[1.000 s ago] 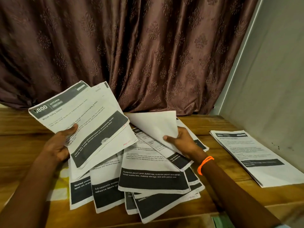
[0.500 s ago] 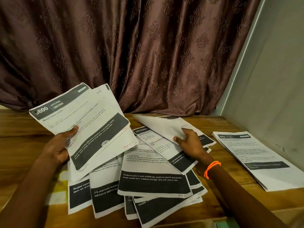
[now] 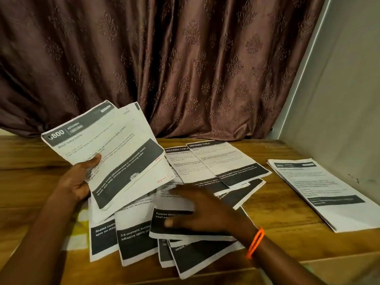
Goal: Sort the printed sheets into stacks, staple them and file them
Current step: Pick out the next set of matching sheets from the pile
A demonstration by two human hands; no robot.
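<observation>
My left hand [image 3: 79,178] grips a small fan of printed sheets [image 3: 115,149] tilted up above the wooden table [image 3: 30,177]; the top one reads "Kitchen, Wash baby bottle". Below them several printed sheets [image 3: 135,241] with black bands lie spread and overlapping. My right hand [image 3: 202,212], with an orange band at the wrist, lies flat with fingers spread on the sheet headed "Eyebrow pencil" [image 3: 172,227]. Two "Dressing table" sheets [image 3: 226,161] lie face up at the far side of the spread.
A neat stack of sheets [image 3: 320,190] lies at the right side of the table beside a grey wall [image 3: 339,99]. A brown patterned curtain [image 3: 164,68] hangs behind the table. The table's front edge runs along the bottom right.
My right hand let go of the sheet it was laying down at the far side and moved left and nearer, onto the middle of the spread. The left hand's fan stayed raised.
</observation>
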